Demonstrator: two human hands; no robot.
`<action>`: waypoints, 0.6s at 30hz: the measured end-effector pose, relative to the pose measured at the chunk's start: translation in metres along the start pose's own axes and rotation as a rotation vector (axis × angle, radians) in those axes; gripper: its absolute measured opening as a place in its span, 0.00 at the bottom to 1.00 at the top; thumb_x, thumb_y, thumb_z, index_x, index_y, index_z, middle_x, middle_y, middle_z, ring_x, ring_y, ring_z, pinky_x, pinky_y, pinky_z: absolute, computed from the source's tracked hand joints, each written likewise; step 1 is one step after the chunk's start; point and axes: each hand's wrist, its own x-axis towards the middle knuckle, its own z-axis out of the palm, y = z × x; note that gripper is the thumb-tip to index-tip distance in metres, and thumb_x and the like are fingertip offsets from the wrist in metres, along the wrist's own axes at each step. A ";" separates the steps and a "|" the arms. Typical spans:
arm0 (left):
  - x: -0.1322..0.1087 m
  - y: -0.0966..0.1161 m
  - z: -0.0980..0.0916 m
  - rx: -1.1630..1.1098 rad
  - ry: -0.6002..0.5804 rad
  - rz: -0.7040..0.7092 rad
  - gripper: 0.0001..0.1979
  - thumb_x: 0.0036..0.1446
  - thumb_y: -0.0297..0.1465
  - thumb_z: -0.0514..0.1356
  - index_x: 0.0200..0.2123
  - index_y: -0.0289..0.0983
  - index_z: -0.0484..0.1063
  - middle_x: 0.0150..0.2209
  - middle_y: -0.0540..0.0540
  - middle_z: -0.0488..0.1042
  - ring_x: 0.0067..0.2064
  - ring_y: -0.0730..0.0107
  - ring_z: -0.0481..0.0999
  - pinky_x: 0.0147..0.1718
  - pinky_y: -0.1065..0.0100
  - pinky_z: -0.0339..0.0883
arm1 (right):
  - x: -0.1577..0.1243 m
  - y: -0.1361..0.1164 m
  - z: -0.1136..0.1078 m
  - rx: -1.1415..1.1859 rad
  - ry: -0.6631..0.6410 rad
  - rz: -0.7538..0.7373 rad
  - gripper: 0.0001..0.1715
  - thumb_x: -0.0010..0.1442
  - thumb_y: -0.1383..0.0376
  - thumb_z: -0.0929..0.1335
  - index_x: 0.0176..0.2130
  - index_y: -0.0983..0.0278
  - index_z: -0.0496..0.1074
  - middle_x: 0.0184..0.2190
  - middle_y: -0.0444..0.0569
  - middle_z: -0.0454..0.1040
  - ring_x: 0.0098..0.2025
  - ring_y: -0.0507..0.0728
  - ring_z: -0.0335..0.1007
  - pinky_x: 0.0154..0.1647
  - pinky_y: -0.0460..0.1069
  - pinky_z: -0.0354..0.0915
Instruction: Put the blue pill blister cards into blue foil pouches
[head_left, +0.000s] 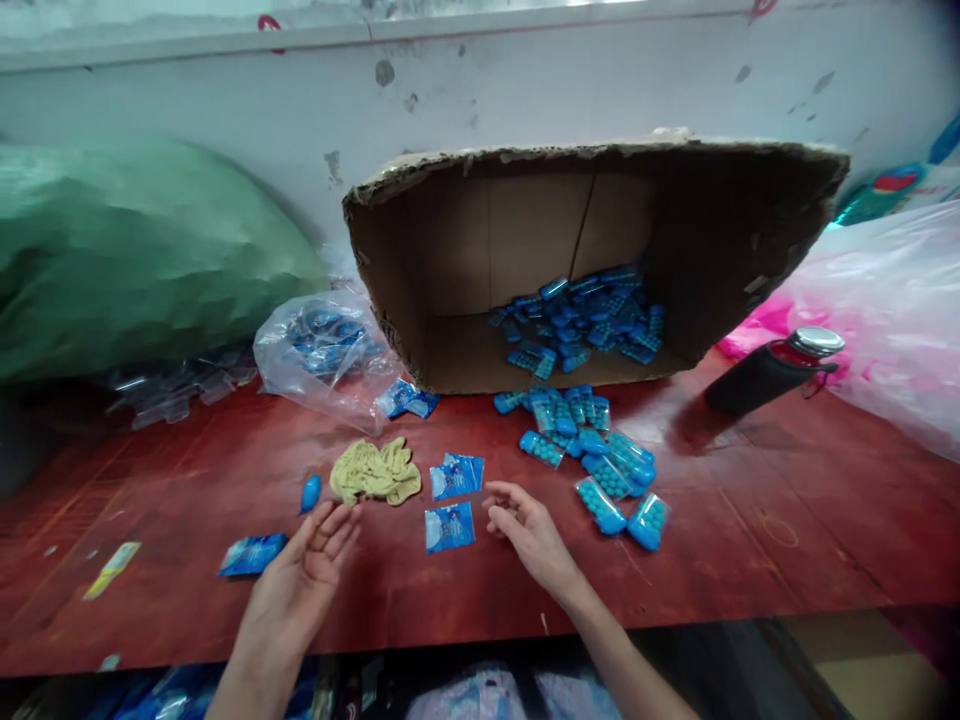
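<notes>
My left hand is turned palm up above the red table, fingers apart and holding nothing. Beside it lie a blue packet and a small blue cap-like piece. A crumpled yellow-green cloth lies just beyond its fingertips. My right hand hovers with loosely curved fingers, nothing visible in them. Left of it are flat blue printed sachets, with more sachets just behind. To its right sit several clear containers of blue beads with blue ends.
A cardboard box lies on its side, with many bead containers inside. A clear plastic bag of blue packets stands left of it. A dark bottle leans at the right. A green sack bulges at the left; a yellow strip lies near the front.
</notes>
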 end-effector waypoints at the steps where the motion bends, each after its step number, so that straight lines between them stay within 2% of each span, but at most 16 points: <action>1: 0.003 0.005 -0.008 -0.008 0.062 0.005 0.12 0.54 0.21 0.47 0.28 0.34 0.69 0.29 0.44 0.76 0.36 0.67 0.76 0.40 0.63 0.67 | 0.002 0.000 0.000 -0.013 -0.004 -0.006 0.15 0.56 0.62 0.63 0.44 0.63 0.66 0.33 0.45 0.69 0.30 0.51 0.66 0.33 0.47 0.63; 3: 0.006 0.009 -0.022 0.021 0.113 0.054 0.10 0.52 0.22 0.49 0.25 0.35 0.68 0.25 0.47 0.75 0.34 0.68 0.76 0.40 0.63 0.66 | 0.005 0.000 0.002 -0.045 -0.020 -0.011 0.15 0.56 0.62 0.63 0.44 0.63 0.66 0.33 0.45 0.70 0.30 0.51 0.66 0.34 0.47 0.63; 4: 0.007 0.009 -0.027 0.077 0.115 0.131 0.08 0.52 0.24 0.50 0.26 0.36 0.68 0.24 0.48 0.75 0.33 0.68 0.75 0.41 0.62 0.65 | 0.007 -0.001 0.004 -0.067 -0.028 -0.014 0.15 0.56 0.62 0.63 0.44 0.63 0.66 0.33 0.45 0.70 0.30 0.52 0.66 0.34 0.47 0.63; 6: 0.009 0.006 -0.034 0.318 0.122 0.389 0.04 0.50 0.29 0.54 0.30 0.38 0.69 0.26 0.49 0.75 0.35 0.66 0.75 0.44 0.61 0.63 | 0.012 -0.003 0.010 -0.140 -0.041 -0.050 0.14 0.57 0.62 0.62 0.44 0.63 0.66 0.33 0.46 0.71 0.31 0.53 0.67 0.35 0.48 0.63; 9: 0.019 0.001 -0.030 0.868 0.153 0.802 0.14 0.47 0.34 0.57 0.39 0.40 0.69 0.40 0.44 0.74 0.48 0.56 0.68 0.50 0.56 0.56 | 0.026 -0.007 0.027 -0.406 -0.038 -0.206 0.13 0.58 0.64 0.61 0.44 0.62 0.67 0.37 0.48 0.71 0.38 0.56 0.67 0.40 0.50 0.62; 11: 0.029 -0.005 -0.021 1.125 0.113 0.953 0.19 0.50 0.36 0.54 0.46 0.38 0.65 0.48 0.39 0.69 0.54 0.52 0.62 0.52 0.55 0.52 | 0.041 -0.009 0.044 -0.705 -0.070 -0.331 0.15 0.58 0.66 0.62 0.46 0.62 0.65 0.43 0.51 0.68 0.45 0.58 0.63 0.45 0.52 0.59; 13: 0.042 -0.013 -0.009 1.275 0.037 1.041 0.22 0.52 0.37 0.51 0.50 0.36 0.61 0.53 0.36 0.64 0.57 0.51 0.56 0.53 0.53 0.49 | 0.057 -0.008 0.062 -0.992 -0.149 -0.411 0.21 0.56 0.65 0.64 0.50 0.61 0.62 0.48 0.54 0.65 0.50 0.61 0.58 0.48 0.56 0.57; 15: 0.057 -0.022 0.003 1.433 -0.021 1.062 0.25 0.52 0.38 0.51 0.52 0.34 0.59 0.56 0.33 0.59 0.60 0.47 0.50 0.53 0.47 0.45 | 0.075 -0.004 0.079 -1.081 -0.207 -0.451 0.23 0.55 0.64 0.66 0.50 0.61 0.62 0.51 0.55 0.64 0.54 0.64 0.54 0.50 0.59 0.53; 18: 0.081 -0.031 0.014 1.609 -0.016 1.009 0.24 0.51 0.39 0.51 0.50 0.34 0.63 0.56 0.29 0.57 0.59 0.39 0.48 0.49 0.39 0.44 | 0.100 0.002 0.097 -1.119 -0.294 -0.490 0.12 0.57 0.67 0.63 0.44 0.62 0.66 0.47 0.52 0.68 0.53 0.61 0.55 0.52 0.60 0.49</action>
